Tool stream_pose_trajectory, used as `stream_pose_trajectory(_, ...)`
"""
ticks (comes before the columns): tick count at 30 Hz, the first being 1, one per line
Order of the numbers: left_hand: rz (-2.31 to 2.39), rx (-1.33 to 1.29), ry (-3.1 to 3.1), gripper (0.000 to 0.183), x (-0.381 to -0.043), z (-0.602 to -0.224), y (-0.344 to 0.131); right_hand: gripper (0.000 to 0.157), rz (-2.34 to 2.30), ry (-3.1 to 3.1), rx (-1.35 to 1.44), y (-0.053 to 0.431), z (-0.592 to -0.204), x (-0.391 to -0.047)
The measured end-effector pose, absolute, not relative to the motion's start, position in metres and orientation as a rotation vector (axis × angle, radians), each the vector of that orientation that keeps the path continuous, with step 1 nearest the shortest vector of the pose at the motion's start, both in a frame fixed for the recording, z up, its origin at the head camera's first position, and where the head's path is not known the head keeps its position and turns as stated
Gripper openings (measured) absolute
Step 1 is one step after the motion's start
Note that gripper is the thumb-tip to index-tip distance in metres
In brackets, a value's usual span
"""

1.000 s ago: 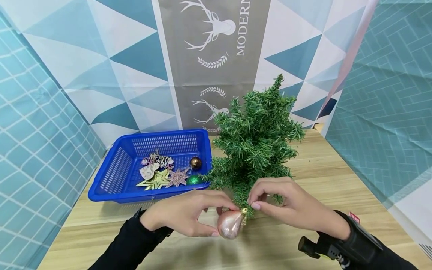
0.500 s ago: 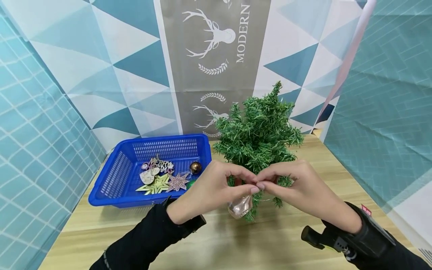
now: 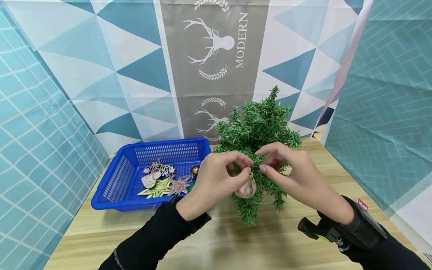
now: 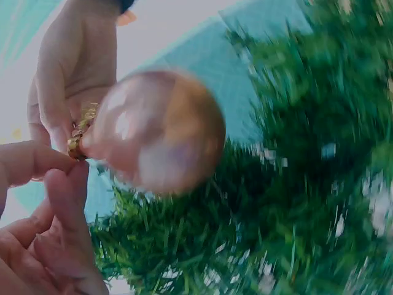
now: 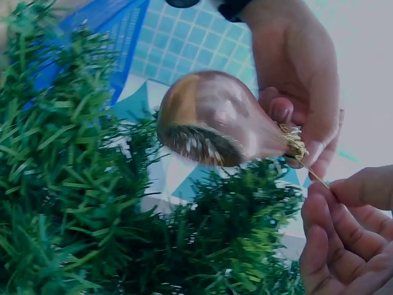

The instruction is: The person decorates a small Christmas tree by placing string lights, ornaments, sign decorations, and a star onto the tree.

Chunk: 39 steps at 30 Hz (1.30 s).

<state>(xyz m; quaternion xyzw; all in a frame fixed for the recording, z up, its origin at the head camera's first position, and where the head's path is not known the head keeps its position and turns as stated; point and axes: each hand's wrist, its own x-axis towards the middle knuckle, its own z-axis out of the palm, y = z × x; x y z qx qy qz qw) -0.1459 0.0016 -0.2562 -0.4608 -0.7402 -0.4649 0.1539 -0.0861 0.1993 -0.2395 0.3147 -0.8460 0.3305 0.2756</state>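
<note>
A shiny pink teardrop-shaped Christmas ornament (image 3: 246,189) hangs below my hands, in front of the small green artificial Christmas tree (image 3: 258,131). With thumb and forefinger my left hand (image 3: 214,182) pinches it at its gold cap (image 5: 295,142). Above the cap, my right hand (image 3: 297,174) pinches the thin gold cord (image 5: 317,178), pulled straight in the right wrist view. The left wrist view has the ornament (image 4: 163,132) large and blurred, with tree branches (image 4: 307,141) behind it.
Left of the tree, a blue plastic basket (image 3: 116,183) holds a gold star (image 3: 158,188), a pink glitter star (image 3: 179,185), a brown ball (image 3: 194,171) and a "Merry Christmas" sign (image 3: 165,169). Everything stands on a wooden table (image 3: 84,240) before a patterned backdrop (image 3: 141,93).
Both hands have moved up and toward the tree with the ornament. My left hand has shifted from the ornament's body to its cap, and the ornament now hangs down.
</note>
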Motion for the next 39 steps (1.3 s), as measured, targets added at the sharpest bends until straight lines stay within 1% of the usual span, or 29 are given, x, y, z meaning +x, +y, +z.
stream_pose_trajectory(5, -0.96, -1.188, -2.0, 0.013, -0.149, -0.259, 0.009, 0.04, 0.733, -2.279, 0.798, 0.201, -0.245, -0.093)
stream_pose_trajectory(10, -0.783, -1.111, -1.928, 0.018, -0.152, -0.262, 0.015, 0.04, 0.625, -2.271, 0.759, 0.202, -0.247, -0.1)
stream_pose_trajectory(17, -0.69, -1.111, -1.907, 0.027, -0.153, -0.264, 0.019, 0.039, 0.499, -2.287, 0.722, 0.203, -0.25, -0.106)
stream_pose_trajectory(22, -0.637, -1.141, -1.871, 0.03, -0.149, -0.27, 0.021, 0.045, 0.447, -2.303, 0.734, 0.204, -0.252, -0.105)
stream_pose_trajectory(27, -0.575, -1.153, -1.833, 0.03, -0.146, -0.28, 0.023, 0.051, 0.393, -2.279, 0.767, 0.205, -0.256, -0.105)
stream_pose_trajectory(35, -0.548, -1.178, -1.811, 0.027, -0.153, -0.295, 0.022, 0.057, 0.282, -2.215, 0.791, 0.206, -0.262, -0.104)
stream_pose_trajectory(38, -0.591, -1.224, -1.824, 0.029, -0.154, -0.297, 0.013, 0.054, 0.297, -2.207, 0.809, 0.207, -0.263, -0.103)
stream_pose_trajectory(39, -0.617, -1.244, -1.831, 0.03, -0.155, -0.297, 0.008, 0.049, 0.311, -2.203, 0.812, 0.208, -0.264, -0.102)
